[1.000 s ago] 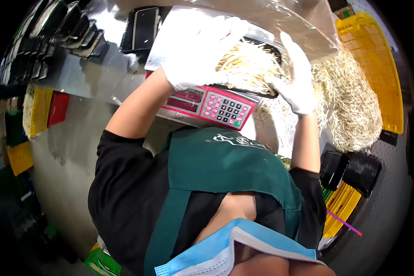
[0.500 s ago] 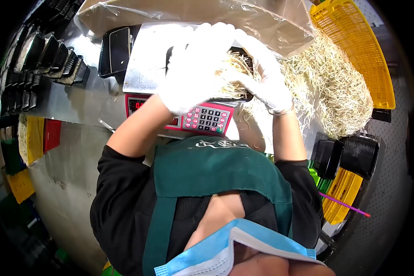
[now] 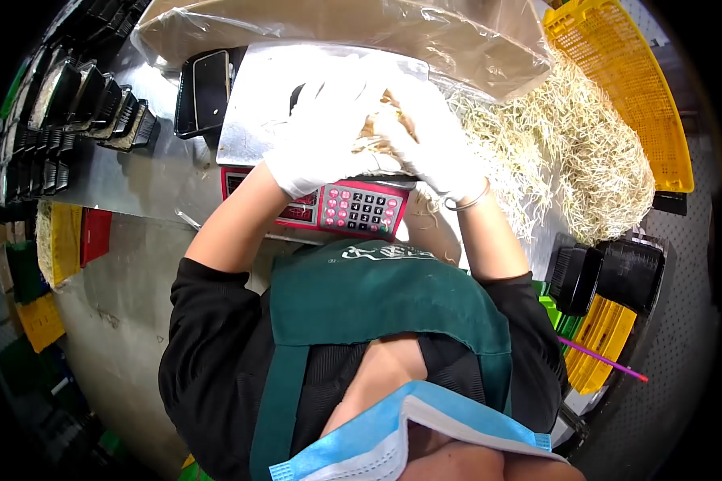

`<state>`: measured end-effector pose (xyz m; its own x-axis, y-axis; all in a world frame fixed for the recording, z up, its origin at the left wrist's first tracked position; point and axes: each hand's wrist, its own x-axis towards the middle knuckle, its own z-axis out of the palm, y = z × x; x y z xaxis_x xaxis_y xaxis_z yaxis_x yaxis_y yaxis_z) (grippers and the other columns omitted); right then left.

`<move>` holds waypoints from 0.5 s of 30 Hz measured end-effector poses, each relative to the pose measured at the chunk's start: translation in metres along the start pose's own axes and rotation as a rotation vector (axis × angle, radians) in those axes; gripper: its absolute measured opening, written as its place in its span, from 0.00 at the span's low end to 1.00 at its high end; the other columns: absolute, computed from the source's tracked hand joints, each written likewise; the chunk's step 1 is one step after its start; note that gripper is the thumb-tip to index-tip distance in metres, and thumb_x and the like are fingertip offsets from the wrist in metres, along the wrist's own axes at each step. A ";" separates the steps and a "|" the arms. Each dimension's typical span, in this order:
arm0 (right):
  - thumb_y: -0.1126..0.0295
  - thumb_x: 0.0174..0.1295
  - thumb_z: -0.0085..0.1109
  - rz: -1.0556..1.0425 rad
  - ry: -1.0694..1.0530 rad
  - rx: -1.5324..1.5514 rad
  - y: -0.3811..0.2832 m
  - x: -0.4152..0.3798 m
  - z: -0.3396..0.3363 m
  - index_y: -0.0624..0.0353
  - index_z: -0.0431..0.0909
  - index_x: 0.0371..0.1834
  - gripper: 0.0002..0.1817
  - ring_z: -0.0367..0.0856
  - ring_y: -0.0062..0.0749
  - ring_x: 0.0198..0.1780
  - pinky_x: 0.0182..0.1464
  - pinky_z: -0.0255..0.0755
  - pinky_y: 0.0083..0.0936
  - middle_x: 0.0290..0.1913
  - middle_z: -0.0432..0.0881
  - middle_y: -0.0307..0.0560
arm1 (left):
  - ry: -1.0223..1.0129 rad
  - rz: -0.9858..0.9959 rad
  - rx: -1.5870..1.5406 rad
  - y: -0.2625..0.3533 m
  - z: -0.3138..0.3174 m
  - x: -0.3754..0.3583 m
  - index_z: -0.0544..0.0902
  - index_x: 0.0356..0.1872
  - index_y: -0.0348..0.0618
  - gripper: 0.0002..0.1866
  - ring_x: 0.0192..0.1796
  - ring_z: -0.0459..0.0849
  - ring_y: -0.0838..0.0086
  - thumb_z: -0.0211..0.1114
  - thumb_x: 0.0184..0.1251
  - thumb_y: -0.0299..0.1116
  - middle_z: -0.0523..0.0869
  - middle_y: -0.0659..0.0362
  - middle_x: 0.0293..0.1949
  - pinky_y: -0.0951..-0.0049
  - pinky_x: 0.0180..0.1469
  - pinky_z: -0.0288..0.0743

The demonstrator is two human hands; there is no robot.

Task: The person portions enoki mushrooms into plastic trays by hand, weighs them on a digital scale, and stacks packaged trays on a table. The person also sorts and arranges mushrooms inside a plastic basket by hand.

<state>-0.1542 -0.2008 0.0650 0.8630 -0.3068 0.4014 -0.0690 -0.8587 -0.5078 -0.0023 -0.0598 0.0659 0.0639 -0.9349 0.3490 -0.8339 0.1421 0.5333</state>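
Both my hands wear white gloves and are over a digital scale [image 3: 245, 120] with a red keypad panel. Bean sprouts [image 3: 372, 141] show between them, above a black tray [image 3: 295, 94] that is mostly hidden. My left hand [image 3: 317, 136] curls around the sprouts from the left. From the right, my right hand [image 3: 437, 148] closes in on the same sprouts with bent fingers. Glare washes out the fingertips. A large loose pile of sprouts [image 3: 606, 160] lies to the right of my right hand.
A clear plastic bag [image 3: 337, 24] lines the far side. Left of the scale lies a black tray [image 3: 191, 96] with a phone-like object [image 3: 211, 84]; several filled black trays [image 3: 128, 124] are stacked further left. A yellow basket [image 3: 642, 88] stands right, black trays [image 3: 630, 272] below it.
My right hand has moved left, toward my left hand, and the two have closed in over the sprouts. The black tray's right side, seen before, is now covered or shifted from view.
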 end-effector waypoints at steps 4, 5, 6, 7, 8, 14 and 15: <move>0.61 0.64 0.52 0.176 0.001 -0.086 -0.032 -0.004 0.016 0.60 0.73 0.57 0.21 0.75 0.52 0.54 0.59 0.68 0.42 0.56 0.76 0.60 | 0.113 0.079 -0.015 -0.005 0.008 -0.002 0.69 0.63 0.35 0.38 0.61 0.72 0.51 0.69 0.56 0.48 0.74 0.46 0.59 0.54 0.64 0.61; 0.62 0.63 0.52 0.151 0.047 -0.172 -0.030 -0.007 0.023 0.60 0.74 0.56 0.21 0.76 0.52 0.53 0.58 0.69 0.42 0.54 0.77 0.60 | 0.106 0.067 -0.104 -0.007 0.011 -0.005 0.69 0.63 0.36 0.36 0.61 0.71 0.51 0.67 0.57 0.47 0.74 0.46 0.59 0.55 0.64 0.60; 0.61 0.63 0.53 0.045 -0.039 -0.262 -0.026 -0.006 0.020 0.61 0.74 0.56 0.21 0.76 0.52 0.53 0.58 0.69 0.41 0.53 0.77 0.60 | -0.008 0.005 -0.060 -0.007 0.008 -0.003 0.70 0.62 0.35 0.36 0.61 0.71 0.52 0.67 0.57 0.47 0.74 0.45 0.59 0.55 0.64 0.60; 0.59 0.61 0.55 0.048 -0.137 -0.246 -0.024 0.001 0.013 0.61 0.73 0.56 0.23 0.75 0.53 0.53 0.58 0.68 0.41 0.53 0.77 0.58 | -0.123 -0.054 -0.014 -0.006 0.001 0.003 0.71 0.62 0.35 0.35 0.61 0.71 0.52 0.67 0.57 0.47 0.75 0.45 0.58 0.55 0.65 0.59; 0.57 0.60 0.57 0.052 -0.235 -0.229 -0.022 0.007 0.006 0.61 0.73 0.57 0.25 0.75 0.53 0.53 0.58 0.68 0.40 0.52 0.77 0.57 | -0.335 -0.212 -0.243 -0.003 -0.008 0.015 0.71 0.61 0.35 0.36 0.62 0.69 0.51 0.67 0.57 0.49 0.73 0.44 0.59 0.54 0.66 0.57; 0.56 0.58 0.61 -0.099 0.132 -0.158 -0.001 0.030 -0.023 0.61 0.76 0.54 0.25 0.77 0.50 0.53 0.59 0.69 0.40 0.51 0.80 0.57 | 0.019 0.025 0.174 0.000 0.000 0.003 0.65 0.65 0.32 0.47 0.65 0.65 0.48 0.69 0.49 0.56 0.68 0.43 0.63 0.50 0.68 0.49; 0.57 0.58 0.62 -0.176 0.199 -0.189 0.010 0.044 -0.027 0.61 0.78 0.52 0.23 0.79 0.49 0.52 0.57 0.71 0.40 0.48 0.81 0.56 | -0.047 -0.047 0.169 0.004 -0.002 0.007 0.62 0.67 0.33 0.50 0.67 0.64 0.50 0.68 0.48 0.58 0.67 0.45 0.65 0.50 0.70 0.45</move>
<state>-0.1303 -0.2340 0.0984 0.7562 -0.2048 0.6214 -0.0350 -0.9610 -0.2742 -0.0043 -0.0651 0.0721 0.0823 -0.9538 0.2888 -0.9112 0.0453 0.4095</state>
